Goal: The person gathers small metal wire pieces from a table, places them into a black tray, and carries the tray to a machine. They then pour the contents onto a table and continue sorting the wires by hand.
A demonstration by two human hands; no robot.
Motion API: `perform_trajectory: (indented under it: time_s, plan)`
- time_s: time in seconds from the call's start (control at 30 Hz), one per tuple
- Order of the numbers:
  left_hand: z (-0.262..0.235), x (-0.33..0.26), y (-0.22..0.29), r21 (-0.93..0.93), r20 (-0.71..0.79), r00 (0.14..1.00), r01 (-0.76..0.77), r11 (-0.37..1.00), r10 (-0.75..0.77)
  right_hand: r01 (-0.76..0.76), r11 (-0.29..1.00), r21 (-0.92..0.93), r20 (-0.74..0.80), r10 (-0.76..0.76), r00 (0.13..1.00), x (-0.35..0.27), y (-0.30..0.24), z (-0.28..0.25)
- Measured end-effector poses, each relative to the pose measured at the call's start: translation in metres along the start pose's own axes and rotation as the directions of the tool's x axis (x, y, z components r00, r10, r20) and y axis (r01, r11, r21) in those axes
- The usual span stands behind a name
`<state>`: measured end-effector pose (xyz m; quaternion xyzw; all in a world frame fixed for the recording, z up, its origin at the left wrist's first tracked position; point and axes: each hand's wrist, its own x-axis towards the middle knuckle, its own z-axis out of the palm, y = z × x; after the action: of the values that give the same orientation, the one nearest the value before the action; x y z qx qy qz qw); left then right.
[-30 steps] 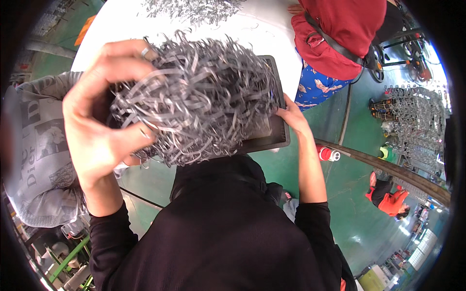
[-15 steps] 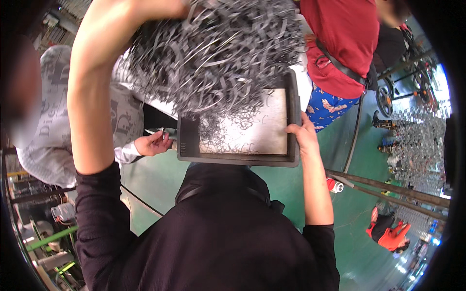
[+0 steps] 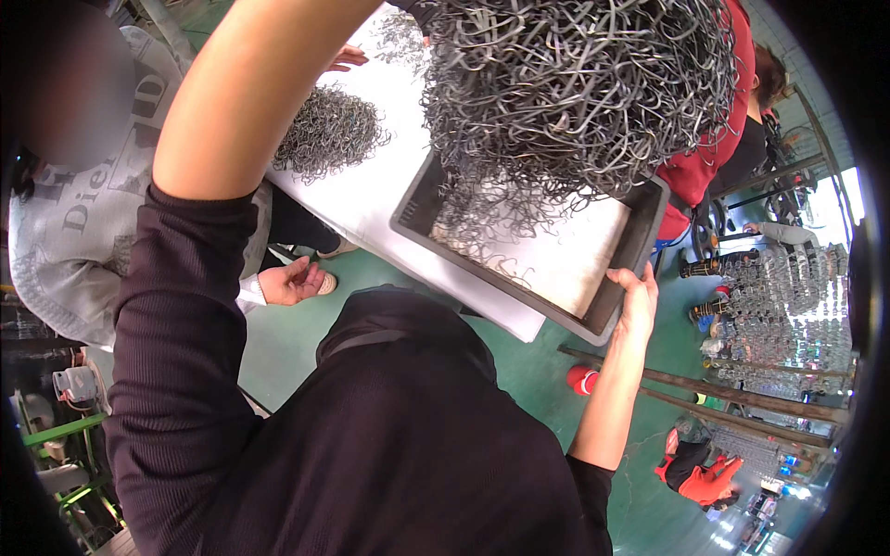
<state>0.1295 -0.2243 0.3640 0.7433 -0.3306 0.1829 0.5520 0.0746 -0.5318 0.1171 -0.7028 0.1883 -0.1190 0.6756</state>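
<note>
Right hand (image 3: pixel 635 301): clamped on the near right corner of the tray (image 3: pixel 419 202), thumb over the rim, fingers along the outer side. Left hand: out of view past the top edge; cannot tell whether its fingers are apart or together. Left arm (image 3: pixel 250 93) extends up toward it, sleeve pushed back to the elbow.

Clump (image 3: pixel 584 93): large tangle of dark, curved strips, directly beyond the right hand and over the far part of the tray, hiding the far wall. Support of the clump not visible.

Tray: black, tilted in view, pale bottom; extends left and away from the right hand. Loose strips (image 3: pixel 501 208) lie thinly across its bottom, left of the right hand.

Table (image 3: pixel 389 199): white, left of the right hand, partly behind the tray; contact between the two cannot be told. Pile (image 3: pixel 334 134) of similar strips on it, just right of the left arm.

Co-worker's hand (image 3: pixel 290 282): well left of the right hand, palm up, fingers curled.
</note>
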Motion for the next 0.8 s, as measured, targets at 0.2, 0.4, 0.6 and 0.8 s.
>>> perform_trajectory:
  time_s: [0.2, 0.4, 0.6, 0.8]
  plan:
    - [-0.02, 0.018, -0.016, 0.028, 0.194, 0.98, 0.025, 0.999, -0.03, 0.105, 0.988, -0.117, -0.14, -0.121, 0.983, -0.007, -0.008, -0.008]
    - [-0.023, 0.036, -0.05, -0.08, 0.324, 0.944, -0.037, 0.996, 0.061, 0.025, 0.988, -0.15, -0.147, -0.047, 0.988, -0.011, -0.006, -0.012]
    - [-0.042, 0.059, -0.064, -0.264, 0.631, 0.775, 0.164, 0.95, 0.041, -0.083, 0.996, -0.027, -0.231, 0.074, 0.97, -0.038, 0.026, -0.01]
    - [-0.031, 0.061, -0.105, 0.004, 0.513, 0.855, -0.1, 0.995, 0.084, -0.237, 0.95, 0.201, -0.232, 0.282, 0.931, -0.061, 0.103, 0.017]
